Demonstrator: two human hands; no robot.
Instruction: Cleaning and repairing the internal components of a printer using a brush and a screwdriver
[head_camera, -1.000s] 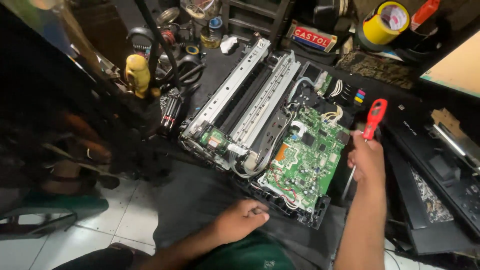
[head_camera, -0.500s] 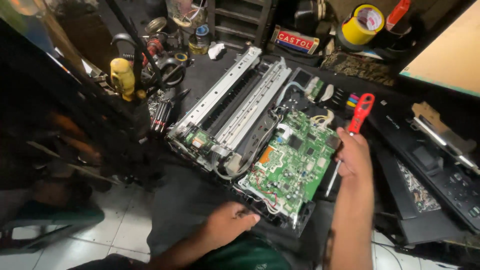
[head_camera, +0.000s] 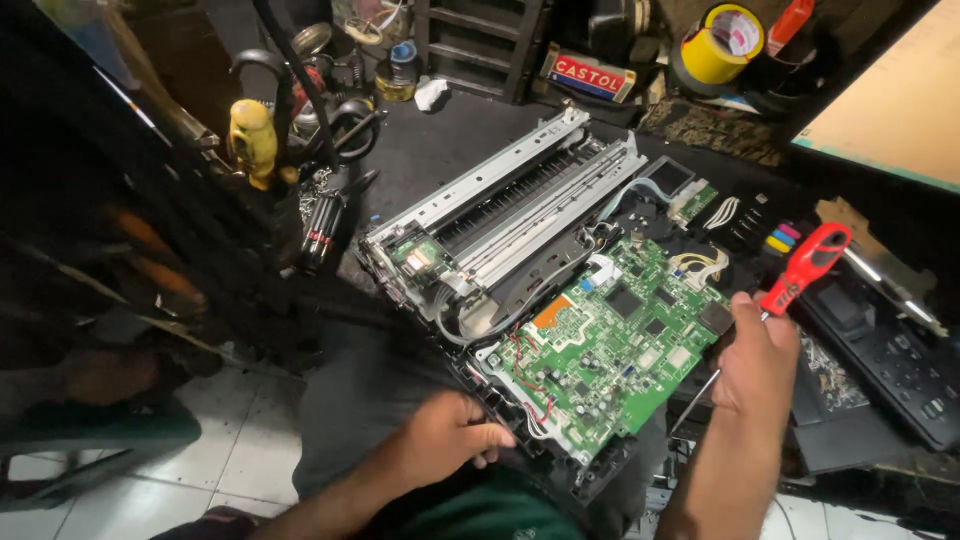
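At the left of the view, a yellow-handled tool stands among other tools and black cables at the edge of the dark workbench. The left hand comes in from the bottom, its forearm low across the lap, and it rests at the near-left corner of the opened printer chassis; the fingers are curled loosely, with the thumb and fingertips touching the black frame just below the green circuit board, but I cannot tell if they pinch something small. The board lies tilted on the near-right part of the chassis, beside the long metal rails. Further right, the right hand is raised with the forearm coming up from the bottom edge. It is closed around a red-handled screwdriver; the red handle sticks out above the fist toward the upper right and the thin shaft points down to the left, just beside the right edge of the board. Compared with half a second ago, both hands keep nearly the same places and the same grip; the left hand has moved a little closer to the board's corner.
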